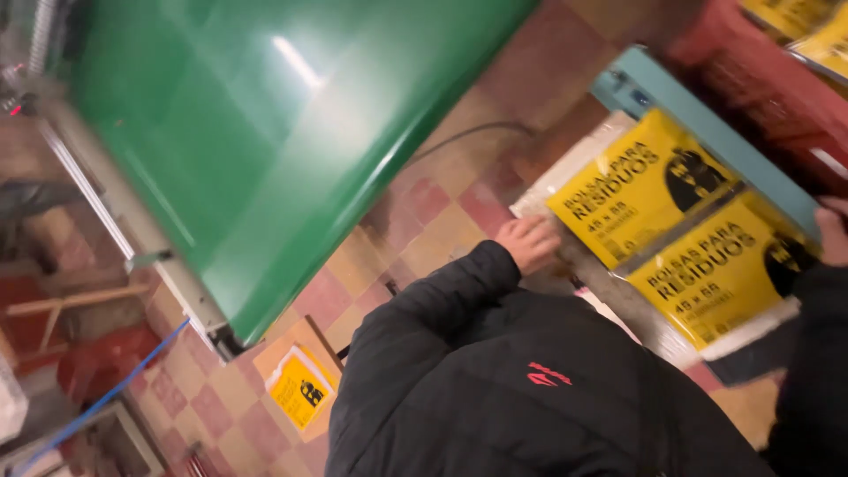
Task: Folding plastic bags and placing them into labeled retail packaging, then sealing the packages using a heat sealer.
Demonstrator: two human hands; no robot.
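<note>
A checkered floor point(424, 230) of red and tan tiles runs under a wide green conveyor belt point(265, 132). On the bench point(636, 305) lie two yellow printed packs in clear plastic, the upper pack point(636, 190) and the lower pack point(720, 278), side by side against a pale blue bar point(707, 132). The left hand point(528, 243), fingers curled, presses the bench edge just beside the upper pack. The right hand point(832, 231) touches the lower pack's far end; its grip cannot be told. Another yellow pack point(300, 389) lies on a cardboard box point(296, 353) below.
</note>
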